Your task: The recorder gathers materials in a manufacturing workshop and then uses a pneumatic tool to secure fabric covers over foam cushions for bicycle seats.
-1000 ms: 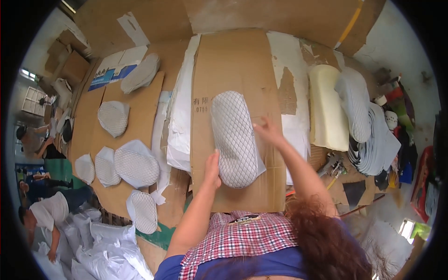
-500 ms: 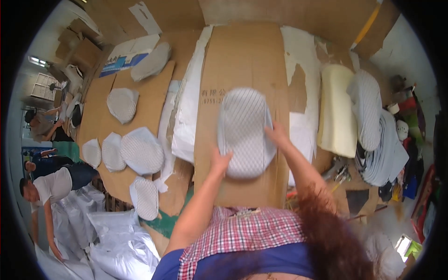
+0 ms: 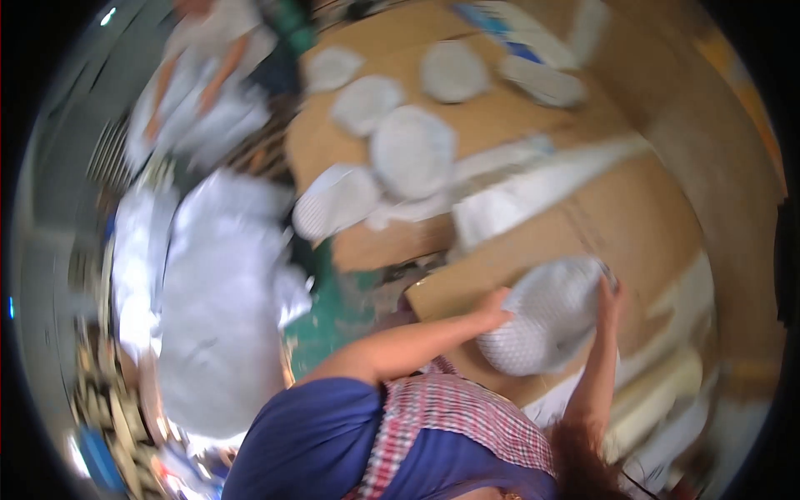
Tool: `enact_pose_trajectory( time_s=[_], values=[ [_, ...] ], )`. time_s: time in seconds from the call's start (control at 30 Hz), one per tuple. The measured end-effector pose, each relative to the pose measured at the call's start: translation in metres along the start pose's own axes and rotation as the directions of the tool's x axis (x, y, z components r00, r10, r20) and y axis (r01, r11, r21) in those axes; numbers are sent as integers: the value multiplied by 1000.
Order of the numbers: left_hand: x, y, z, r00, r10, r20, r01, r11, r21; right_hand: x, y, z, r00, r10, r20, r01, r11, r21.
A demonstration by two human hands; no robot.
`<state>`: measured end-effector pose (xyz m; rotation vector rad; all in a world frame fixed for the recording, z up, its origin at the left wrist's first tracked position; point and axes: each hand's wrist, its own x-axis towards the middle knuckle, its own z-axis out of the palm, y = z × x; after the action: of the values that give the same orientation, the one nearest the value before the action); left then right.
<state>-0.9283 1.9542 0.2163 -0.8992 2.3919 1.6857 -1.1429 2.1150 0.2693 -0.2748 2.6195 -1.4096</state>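
Note:
A grey-white padded piece with a quilted surface and rounded ends [image 3: 546,321] is held in front of me, above the cardboard-covered table [image 3: 658,200]. My left hand [image 3: 493,310] grips its left edge, with the fingers partly hidden behind it. At its far right edge my right hand [image 3: 610,293] is closed on the rim. The piece looks slightly bent and its quilting is blurred by motion.
Several similar padded pieces [image 3: 412,152] lie on another cardboard sheet [image 3: 508,121] to the left. Large silvery-white sacks [image 3: 221,308] stand on the left, near a green floor patch [image 3: 329,325]. A co-worker [image 3: 212,42] bends over white material. A cream foam piece [image 3: 658,400] lies at lower right.
My view has swung to the left, so the sacks and the other cardboard sheet fill more of it. The padded piece has tilted and bent, still held between both hands.

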Motion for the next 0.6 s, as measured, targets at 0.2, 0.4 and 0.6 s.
enact_pose_trajectory(
  time_s=[0.2,0.4,0.6],
  values=[
    [-47,4,-16,974,-85,-209,57,989,-137,-15,29,15,973,-223,-61,186,912,-365],
    [-53,-3,-13,978,0,-208,-26,992,-124,-5,32,8,961,-277,-15,261,920,-293],
    [-51,14,-29,987,-30,-157,26,999,-27,9,50,5,955,-293,-39,274,927,-256]
  ],
)
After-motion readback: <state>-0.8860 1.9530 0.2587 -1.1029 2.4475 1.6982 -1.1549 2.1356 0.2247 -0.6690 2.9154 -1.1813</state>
